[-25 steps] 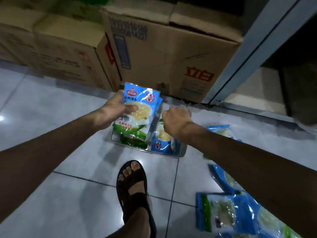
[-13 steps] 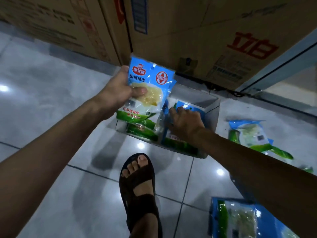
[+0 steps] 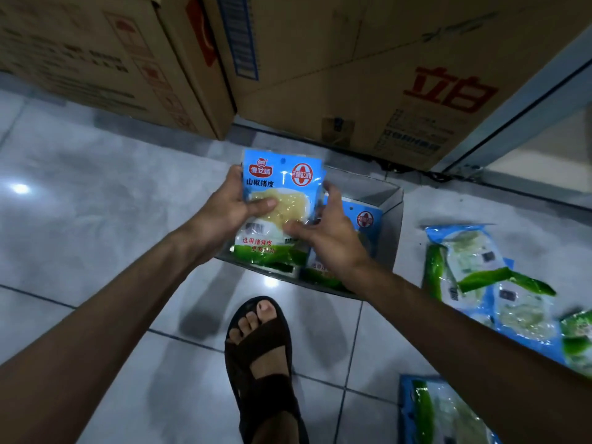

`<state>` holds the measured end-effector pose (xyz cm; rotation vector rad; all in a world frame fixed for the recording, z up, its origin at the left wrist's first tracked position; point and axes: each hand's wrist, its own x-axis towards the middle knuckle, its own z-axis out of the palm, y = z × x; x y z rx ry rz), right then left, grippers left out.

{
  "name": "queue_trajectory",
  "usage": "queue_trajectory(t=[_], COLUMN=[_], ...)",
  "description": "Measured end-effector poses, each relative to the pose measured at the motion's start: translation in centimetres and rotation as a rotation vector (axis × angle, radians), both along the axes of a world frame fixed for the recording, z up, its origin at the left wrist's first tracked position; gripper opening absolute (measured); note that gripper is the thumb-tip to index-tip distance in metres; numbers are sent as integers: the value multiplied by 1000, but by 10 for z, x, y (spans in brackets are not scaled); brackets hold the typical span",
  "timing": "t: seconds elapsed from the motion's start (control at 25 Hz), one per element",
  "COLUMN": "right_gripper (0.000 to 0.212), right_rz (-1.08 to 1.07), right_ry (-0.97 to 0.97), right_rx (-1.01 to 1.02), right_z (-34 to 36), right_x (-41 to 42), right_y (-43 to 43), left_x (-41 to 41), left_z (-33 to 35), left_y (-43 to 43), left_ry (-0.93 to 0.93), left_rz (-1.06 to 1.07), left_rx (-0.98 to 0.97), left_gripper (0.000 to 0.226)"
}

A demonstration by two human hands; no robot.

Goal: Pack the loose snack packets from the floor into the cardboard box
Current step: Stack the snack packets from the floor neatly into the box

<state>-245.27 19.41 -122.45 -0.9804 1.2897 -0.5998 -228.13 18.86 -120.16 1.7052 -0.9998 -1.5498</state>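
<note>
Packet [image 3: 279,190] held upright over box [image 3: 392,219], left hand [image 3: 224,216] and right hand [image 3: 330,238] each pinching an edge. Insertion step under way. Next move: lower it beside packed packets [image 3: 365,219]. Loose packets [image 3: 474,261] remain on the floor.

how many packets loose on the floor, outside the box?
4 packets visible: two overlapping right of the box, one at the right edge, one at the bottom. More may hide beneath or out of frame.
</note>
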Motion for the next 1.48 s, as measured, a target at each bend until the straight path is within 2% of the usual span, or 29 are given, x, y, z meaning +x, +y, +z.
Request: queue_trajectory(t=[0.08,0.12,0.24,0.32,0.4,0.52,0.6,0.68,0.8,0.92,1.04,1.12,1.24,1.4,1.48], right_gripper=[111,115,100,85,81,91,100,114,130,128,127,122,109,71,49], right_rz=[7,1,37,135,197,271,398,525,659,707,756,797,785,585,412], right_ry=[134,154,201,298,340,433,589,758,1040,1193,1258,1248,1093,833,726], right_rx=[-145,-187,-243,-241,-233,-230,-246,-318,-471,-563,-613,-624,-579,-527,-581], right_z=[-8,-12,-24,-26,-31,-45,-56,-65,-71,-73,-74,-69,-51,-12,10], right_x=[6,8,8,10,16,27,30,32,33,32,28,25,10,-36,-77], right_y=[9,13,19,16,9,-1,-1,3,4,-2,-8,-9,-8,-4,0], left_x=[1,1,-4,-7,-6,4,12,15,7,-2,-6,-10,-22,-58,-90], left_z=[-6,-8,-13,-17,-19,-27,-38,-47,-56,-69,-76,-70,-52,-2,26], left_y=[0,-1,0,4,5,6,5,5,-4,-6,-5,-6,-9,-8,-8], left_ry=[-98,-177,-433,-570,-730,-1202,-1395,-1434,-1543,-1623,-1659,-1643,-1647,-1609,-1525], left_rz=[-35,-65,-145,-175,-228,-565,-840,-1029,-1143,-1206,-1242,-1255,-1244,-1259,-1228], left_rx=[-14,-28,-126,-245,-335,-496,-637,-591,-408,-321,-217,-177,-145,-115,-270], left_gripper=[64,73,91,85,71,59,63,67,76,75,77,79,83,71,60])
